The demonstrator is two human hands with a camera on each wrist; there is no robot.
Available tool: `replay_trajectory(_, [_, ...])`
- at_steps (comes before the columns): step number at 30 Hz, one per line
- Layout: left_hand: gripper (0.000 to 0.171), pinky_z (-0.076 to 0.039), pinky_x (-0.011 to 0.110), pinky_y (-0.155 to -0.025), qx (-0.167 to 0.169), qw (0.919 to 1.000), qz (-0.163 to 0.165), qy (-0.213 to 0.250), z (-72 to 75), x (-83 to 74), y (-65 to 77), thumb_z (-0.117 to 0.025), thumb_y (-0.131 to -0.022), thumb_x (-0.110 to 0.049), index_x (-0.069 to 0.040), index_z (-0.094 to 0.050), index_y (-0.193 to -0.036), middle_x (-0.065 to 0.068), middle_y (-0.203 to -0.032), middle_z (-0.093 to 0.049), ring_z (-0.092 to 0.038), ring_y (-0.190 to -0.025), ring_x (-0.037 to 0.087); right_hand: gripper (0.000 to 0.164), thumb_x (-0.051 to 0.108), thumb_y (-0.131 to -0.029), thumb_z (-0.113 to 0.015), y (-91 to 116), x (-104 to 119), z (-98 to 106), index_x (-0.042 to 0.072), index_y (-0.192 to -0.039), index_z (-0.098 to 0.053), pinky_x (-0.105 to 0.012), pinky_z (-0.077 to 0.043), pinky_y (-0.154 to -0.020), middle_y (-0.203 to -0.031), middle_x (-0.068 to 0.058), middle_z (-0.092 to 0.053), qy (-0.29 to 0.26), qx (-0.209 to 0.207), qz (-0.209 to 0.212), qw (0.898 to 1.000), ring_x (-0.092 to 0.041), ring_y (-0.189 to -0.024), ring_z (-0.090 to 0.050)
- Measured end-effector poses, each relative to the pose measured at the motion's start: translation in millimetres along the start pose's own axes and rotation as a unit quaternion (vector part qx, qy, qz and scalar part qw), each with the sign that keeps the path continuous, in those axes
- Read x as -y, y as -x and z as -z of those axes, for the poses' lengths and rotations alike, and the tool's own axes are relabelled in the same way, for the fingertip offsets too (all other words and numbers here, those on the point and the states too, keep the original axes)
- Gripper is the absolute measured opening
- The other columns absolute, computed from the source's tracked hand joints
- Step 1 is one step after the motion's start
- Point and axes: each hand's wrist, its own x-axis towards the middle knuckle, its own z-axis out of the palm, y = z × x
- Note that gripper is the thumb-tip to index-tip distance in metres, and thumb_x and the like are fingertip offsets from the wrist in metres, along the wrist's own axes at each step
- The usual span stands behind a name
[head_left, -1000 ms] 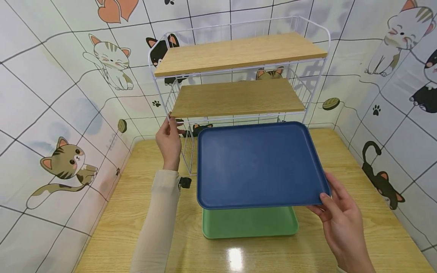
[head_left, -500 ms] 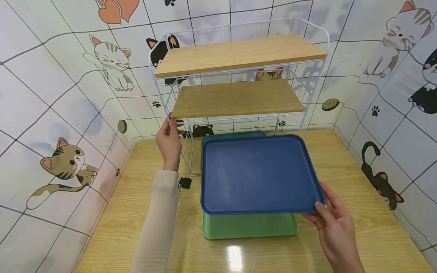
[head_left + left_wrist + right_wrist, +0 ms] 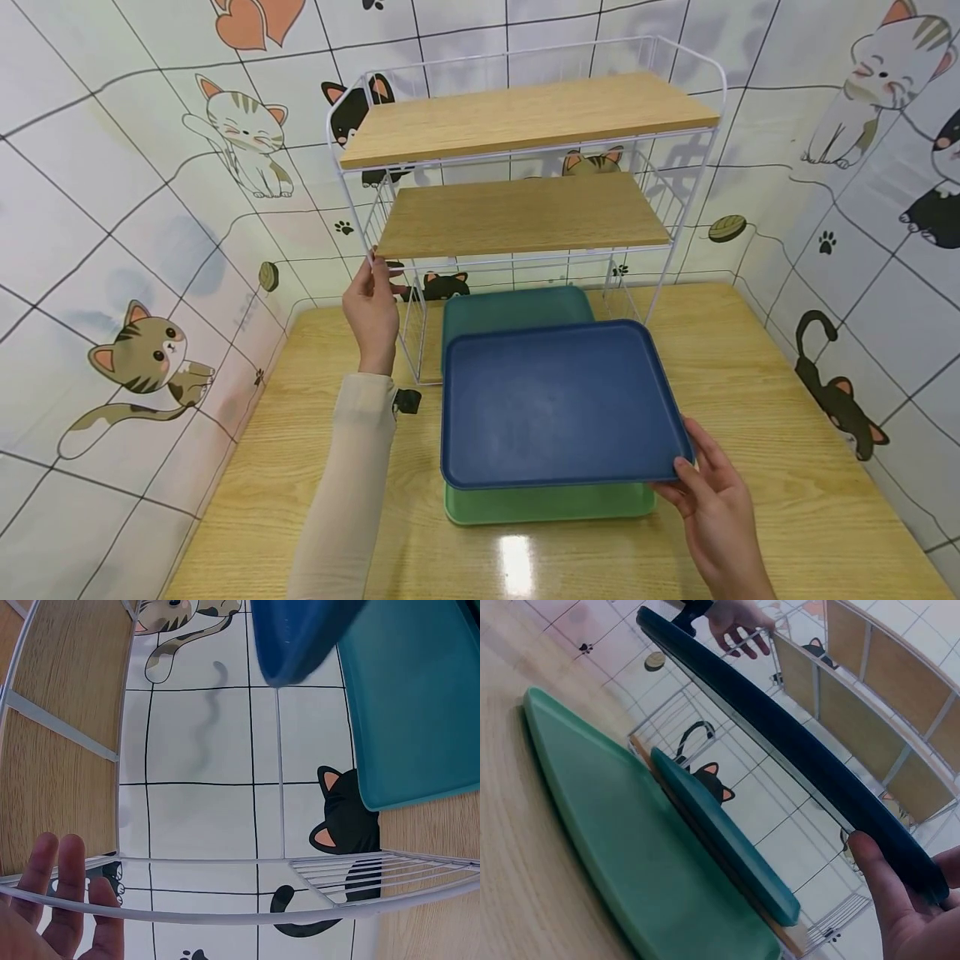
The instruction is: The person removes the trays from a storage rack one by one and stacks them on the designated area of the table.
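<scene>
My right hand grips a blue rectangular tray at its near right corner, thumb on top and fingers beneath. In the right wrist view the blue tray is raised and tilted over a light green tray that lies on the table. A teal tray sits on the rack's low wooden board, partly hidden by the blue one. My left hand holds the white wire rack at the left front corner of its middle shelf. In the left wrist view its fingers reach past the wire.
The rack's upper shelf and middle shelf are wooden boards bearing nothing. Cat-patterned tiled walls close in the wooden table at the back and both sides. A small black device sits on my left wrist.
The blue tray has moved down toward me and slightly left with my right hand, uncovering more of the teal tray behind. My left hand stays on the rack.
</scene>
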Motion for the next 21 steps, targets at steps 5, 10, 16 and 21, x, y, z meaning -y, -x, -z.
replay_trajectory(5, [0.032, -0.037, 0.017, -0.049, -0.003, 1.0000, -0.003, 0.000, -0.3, 0.3, -0.8, -0.054, -0.109, -0.024, -0.005, -0.070, -0.129, 0.026, -0.109, -0.074, -0.064, -0.060, 0.004, 0.064, 0.005, -0.107, -0.053, -0.3, -6.6, -1.0, 0.008, -0.162, -0.023, -0.026, -0.060, -0.080, -0.171, -0.006, -0.013, 0.013, -0.009, -0.025, 1.000, -0.008, -0.102, -0.072])
replay_trajectory(10, [0.033, -0.036, 0.017, -0.046, 0.002, 1.0000, -0.009, 0.001, -0.1, 0.7, 0.1, -0.054, -0.109, -0.025, -0.007, -0.070, -0.131, 0.022, -0.108, -0.075, -0.065, -0.062, 0.004, 0.064, 0.008, -0.107, -0.053, -0.7, -12.3, -0.4, 0.011, -0.163, -0.022, -0.025, -0.060, -0.079, -0.172, -0.005, -0.009, 0.022, -0.018, -0.045, 0.999, -0.007, -0.102, -0.072])
replay_trajectory(16, [0.033, -0.034, 0.017, -0.044, 0.003, 1.0000, -0.008, 0.001, 0.2, 1.2, 0.0, -0.053, -0.109, -0.025, -0.008, -0.069, -0.132, 0.021, -0.108, -0.075, -0.066, -0.063, 0.004, 0.065, 0.011, -0.107, -0.054, -1.5, -18.8, 0.7, 0.012, -0.164, -0.021, -0.024, -0.059, -0.079, -0.173, -0.004, -0.008, 0.034, -0.029, -0.065, 0.997, -0.006, -0.100, -0.072])
replay_trajectory(21, [0.033, -0.035, 0.017, -0.045, 0.003, 0.9999, -0.012, -0.003, 1.3, 1.7, 0.7, -0.054, -0.109, -0.027, -0.009, -0.070, -0.132, 0.023, -0.108, -0.075, -0.066, -0.063, 0.004, 0.065, 0.012, -0.108, -0.053, -1.1, -22.9, 1.1, 0.013, -0.164, -0.022, -0.024, -0.059, -0.079, -0.173, -0.006, -0.010, 0.049, -0.042, -0.082, 0.995, -0.005, -0.101, -0.071])
